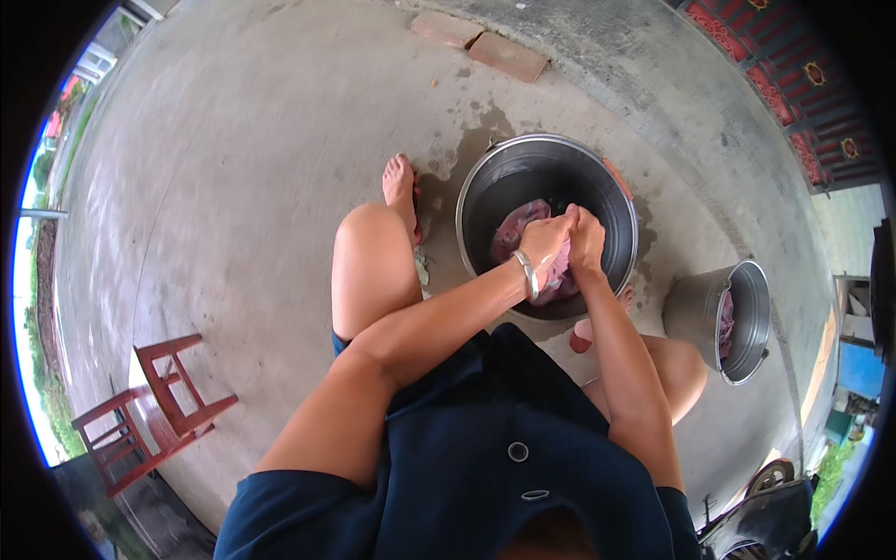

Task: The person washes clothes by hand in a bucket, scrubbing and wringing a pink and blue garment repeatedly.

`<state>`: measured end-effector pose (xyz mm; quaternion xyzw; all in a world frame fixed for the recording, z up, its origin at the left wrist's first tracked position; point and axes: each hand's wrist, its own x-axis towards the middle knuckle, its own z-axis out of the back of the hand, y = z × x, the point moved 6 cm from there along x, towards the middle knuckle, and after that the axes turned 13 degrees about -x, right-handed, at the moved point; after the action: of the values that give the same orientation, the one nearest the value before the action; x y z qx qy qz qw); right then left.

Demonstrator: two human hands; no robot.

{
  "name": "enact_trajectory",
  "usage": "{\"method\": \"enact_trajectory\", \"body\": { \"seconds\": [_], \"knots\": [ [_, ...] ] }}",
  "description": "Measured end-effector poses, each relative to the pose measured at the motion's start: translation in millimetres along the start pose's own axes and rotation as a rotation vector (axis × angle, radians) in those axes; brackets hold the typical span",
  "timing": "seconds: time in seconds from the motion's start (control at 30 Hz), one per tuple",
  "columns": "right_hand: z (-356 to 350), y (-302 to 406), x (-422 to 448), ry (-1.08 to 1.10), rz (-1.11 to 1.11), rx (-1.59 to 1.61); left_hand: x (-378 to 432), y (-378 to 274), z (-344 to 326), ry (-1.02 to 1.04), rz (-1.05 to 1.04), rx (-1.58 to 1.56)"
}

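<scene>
A wide metal bucket (pixel 483 175) stands on the floor between my feet, with dark water in it. My left hand (pixel 546 245), a silver bangle at its wrist, and my right hand (pixel 586 241) meet over the bucket, both closed on a wet pink cloth (pixel 558 262). Part of the cloth hangs down and spreads in the water, left of and below my hands. The fingers hide some of the gripped cloth. A smaller metal bucket (pixel 693 308) to the right holds more pink cloth (pixel 726 323).
Two bricks (pixel 507 56) lie on the concrete floor beyond the large bucket. Wet patches (pixel 483 136) surround it. A red wooden chair (pixel 150 413) is at the lower left. A motorcycle (pixel 763 511) stands at the lower right, a patterned red and dark gate (pixel 784 91) at the upper right.
</scene>
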<state>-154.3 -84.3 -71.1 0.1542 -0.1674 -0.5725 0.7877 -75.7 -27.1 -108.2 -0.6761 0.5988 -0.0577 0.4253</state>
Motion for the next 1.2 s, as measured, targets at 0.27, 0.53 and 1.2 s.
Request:
{"method": "enact_trajectory", "body": {
  "seconds": [0.27, 0.53, 1.2],
  "knots": [
    [34, -1, 23, 0.425, -0.215, 0.964, -10, -37, -10, 0.451, 0.013, 0.748],
    [23, -13, -18, 0.996, 0.099, 0.368, -18, -98, -18, 0.454, -0.173, 0.386],
    [21, -42, 10, 0.178, -0.088, 0.648, 9, -75, 24, 0.194, -0.044, 0.042]
  ]
}}
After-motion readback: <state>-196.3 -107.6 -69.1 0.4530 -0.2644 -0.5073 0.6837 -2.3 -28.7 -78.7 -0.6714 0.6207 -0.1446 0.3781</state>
